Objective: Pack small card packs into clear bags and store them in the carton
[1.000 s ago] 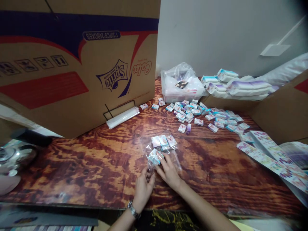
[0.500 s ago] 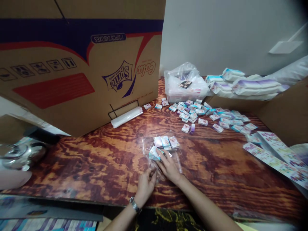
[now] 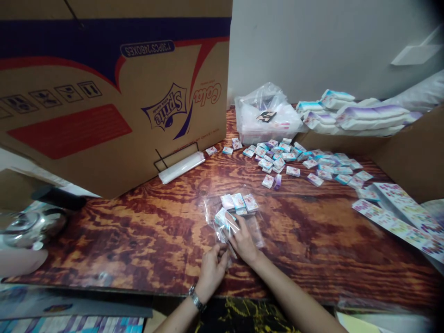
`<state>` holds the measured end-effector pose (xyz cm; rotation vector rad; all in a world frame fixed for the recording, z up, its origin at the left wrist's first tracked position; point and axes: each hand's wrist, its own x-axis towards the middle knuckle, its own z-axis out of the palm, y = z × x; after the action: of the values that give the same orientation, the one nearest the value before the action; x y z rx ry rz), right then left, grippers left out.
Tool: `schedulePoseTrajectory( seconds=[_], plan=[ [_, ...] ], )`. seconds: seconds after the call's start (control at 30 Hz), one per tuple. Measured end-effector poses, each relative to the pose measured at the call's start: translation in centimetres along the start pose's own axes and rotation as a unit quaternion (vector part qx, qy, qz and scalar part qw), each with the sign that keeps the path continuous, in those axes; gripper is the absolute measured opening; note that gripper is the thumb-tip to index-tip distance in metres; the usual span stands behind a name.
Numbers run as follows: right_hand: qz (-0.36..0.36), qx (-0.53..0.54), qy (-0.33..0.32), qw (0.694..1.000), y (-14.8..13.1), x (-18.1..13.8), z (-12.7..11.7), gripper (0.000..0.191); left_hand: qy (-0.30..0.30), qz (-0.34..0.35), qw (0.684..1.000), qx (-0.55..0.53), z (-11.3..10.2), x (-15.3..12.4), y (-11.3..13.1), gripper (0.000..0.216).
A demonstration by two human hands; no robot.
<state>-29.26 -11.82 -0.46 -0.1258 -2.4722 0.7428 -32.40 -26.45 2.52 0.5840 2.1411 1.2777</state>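
An upside-down carton (image 3: 114,101) lettered "Sprite", "Cola", "24BOXES" blocks the upper left; small packets (image 3: 278,163) scatter right of centre. Lower centre, left hand (image 3: 212,267) pinches a clear bag (image 3: 257,227); right hand (image 3: 244,240) touches a bagged packet (image 3: 221,217), grip unclear.

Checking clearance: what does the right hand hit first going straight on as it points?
The right hand likely meets the nearest blue-white packet first; whether clear bag film lies between is unclear.

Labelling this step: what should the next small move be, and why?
Probably nudge the near packet forward with the right hand: its fingers are already at that packet, which lies just short of the row of three packets, while the left hand seems to pinch the near end of the clear bag.
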Motion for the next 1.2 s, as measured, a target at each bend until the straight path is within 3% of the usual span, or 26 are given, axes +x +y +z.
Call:
schedulePoseTrajectory(
  seconds=[0.17,0.4,0.5,0.73,0.93,1.1,1.2],
  plan=[
    [0.013,-0.010,0.007,1.000,-0.3,-0.2,0.0,0.052,0.004,-0.013,1.000,0.015,-0.2,0.1,-0.2,0.025],
    [0.060,0.033,0.070,0.995,-1.0,-0.2,-0.1,0.052,0.004,-0.002,1.000,0.023,0.2,0.3,-0.4,0.020],
    [0.077,0.041,0.054,0.995,-1.0,0.2,0.2,0.053,-0.007,0.004,1.000,0.014,0.4,0.4,-0.1,0.021],
    [0.029,-0.032,0.010,0.999,0.2,0.3,1.7,0.054,-0.021,0.015,1.000,0.016,0.4,0.0,0.1,0.021],
    [0.010,-0.070,-0.045,0.996,0.6,-0.2,0.8,0.051,-0.020,0.015,0.999,0.029,0.2,-0.1,-0.4,0.020],
    [0.018,-0.149,-0.096,0.984,0.7,1.8,0.8,0.048,-0.025,0.006,0.999,0.044,0.3,-0.5,-0.1,0.021],
    [0.025,-0.142,-0.117,0.983,0.1,2.3,0.2,0.045,-0.030,0.005,0.999,0.042,0.2,-0.6,0.1,0.022]
  ],
)
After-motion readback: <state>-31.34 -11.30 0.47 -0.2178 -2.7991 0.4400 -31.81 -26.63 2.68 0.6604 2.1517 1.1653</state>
